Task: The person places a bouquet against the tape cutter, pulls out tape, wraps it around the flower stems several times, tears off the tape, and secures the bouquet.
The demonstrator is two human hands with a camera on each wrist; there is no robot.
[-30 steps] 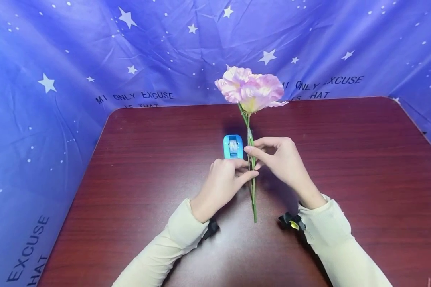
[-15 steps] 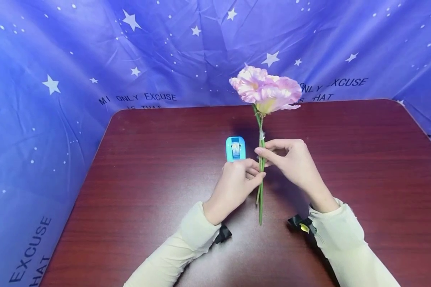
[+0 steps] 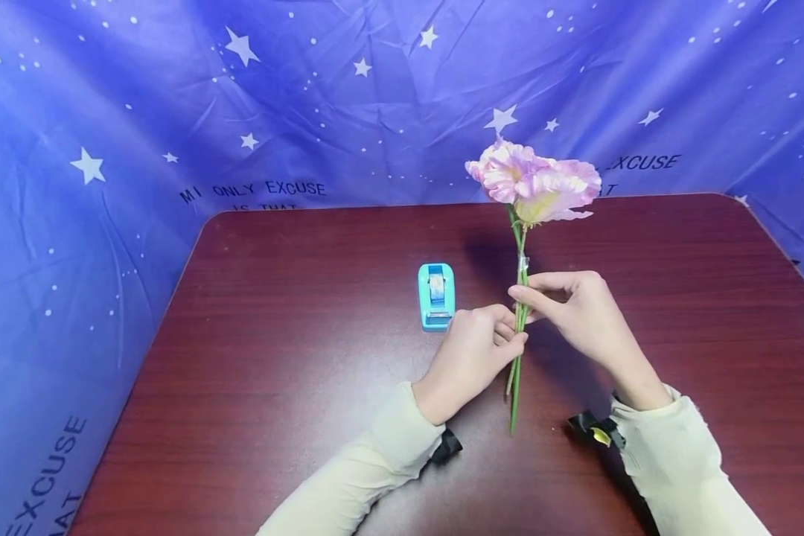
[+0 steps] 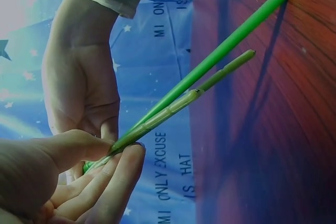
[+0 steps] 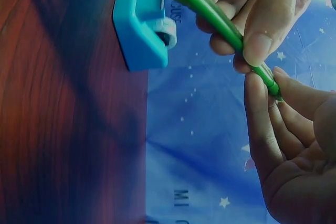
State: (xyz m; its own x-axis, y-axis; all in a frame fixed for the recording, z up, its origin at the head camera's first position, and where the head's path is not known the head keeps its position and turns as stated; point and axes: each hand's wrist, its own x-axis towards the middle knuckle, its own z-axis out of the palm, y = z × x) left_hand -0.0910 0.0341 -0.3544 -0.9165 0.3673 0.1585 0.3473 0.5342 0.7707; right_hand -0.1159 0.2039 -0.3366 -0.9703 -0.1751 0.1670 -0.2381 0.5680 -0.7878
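Two pink artificial flowers (image 3: 534,182) stand upright on thin green stems (image 3: 517,357) above the dark red table (image 3: 275,372), the stem ends touching it. A bit of clear tape (image 3: 523,263) wraps the stems just above the hands. My left hand (image 3: 477,350) pinches the stems (image 4: 173,106) between thumb and fingers. From the other side, my right hand (image 3: 576,309) pinches the same stems (image 5: 220,24) slightly higher. A blue tape dispenser (image 3: 436,295) sits on the table just left of my left hand, and shows (image 5: 142,27) in the right wrist view too.
A blue star-printed cloth (image 3: 308,112) with lettering hangs behind and to both sides of the table. Cream sleeves (image 3: 368,461) cover both forearms, each with a black wrist strap (image 3: 592,428). The table's rounded far corners meet the cloth.
Both hands and the flowers have shifted rightward, away from the tape dispenser, still pinching the stems. The dispenser has stayed in place on the table.
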